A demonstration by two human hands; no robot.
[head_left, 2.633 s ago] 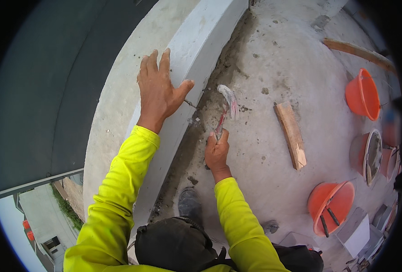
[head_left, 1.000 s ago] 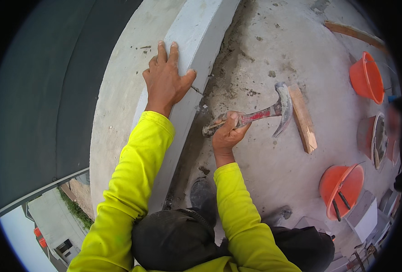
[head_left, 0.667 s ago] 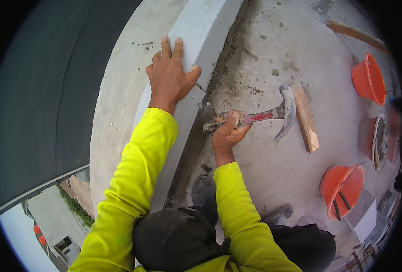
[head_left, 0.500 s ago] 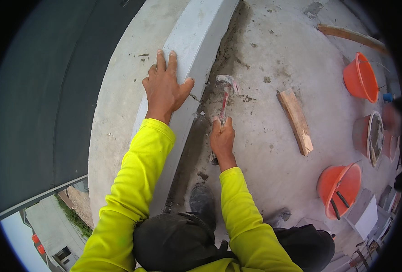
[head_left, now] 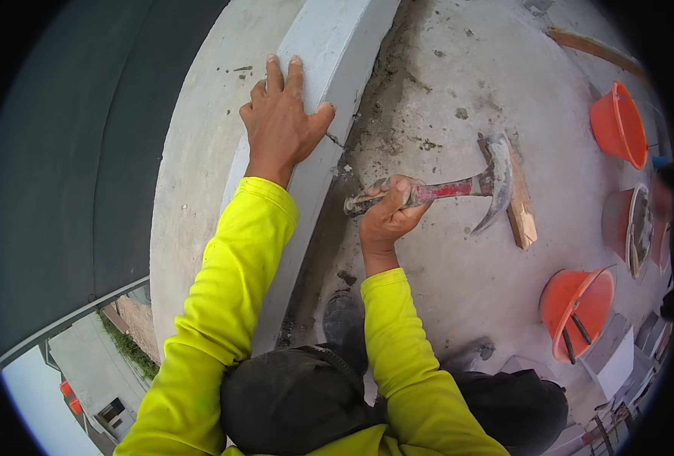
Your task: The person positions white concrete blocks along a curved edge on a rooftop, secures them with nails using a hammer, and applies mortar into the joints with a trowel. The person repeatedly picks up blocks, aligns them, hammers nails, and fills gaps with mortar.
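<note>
My left hand (head_left: 282, 121) lies with its fingers spread on top of a pale grey concrete curb (head_left: 344, 53). A dark crack runs down the curb's side just beside that thumb. In my right hand (head_left: 392, 216) is a claw hammer (head_left: 451, 190) with a worn red and dark handle, smeared with dried cement. The hammer is held crosswise, its curved metal head out to the right, raised over the concrete floor. Behind its head lies a wooden block (head_left: 522, 216), partly covered by it.
On the right stand orange buckets: one at the upper right (head_left: 619, 125), one with grey mix (head_left: 627, 232), one with tool handles (head_left: 578, 314). A wooden plank (head_left: 595, 49) lies farther off. Beyond the curb's left ledge is a dark surface (head_left: 55, 167). My boot (head_left: 343, 318) is beside the curb.
The hammer has swung from pointing away along the curb to lying crosswise, head to the right, and is lifted nearer. My left hand stays on the curb.
</note>
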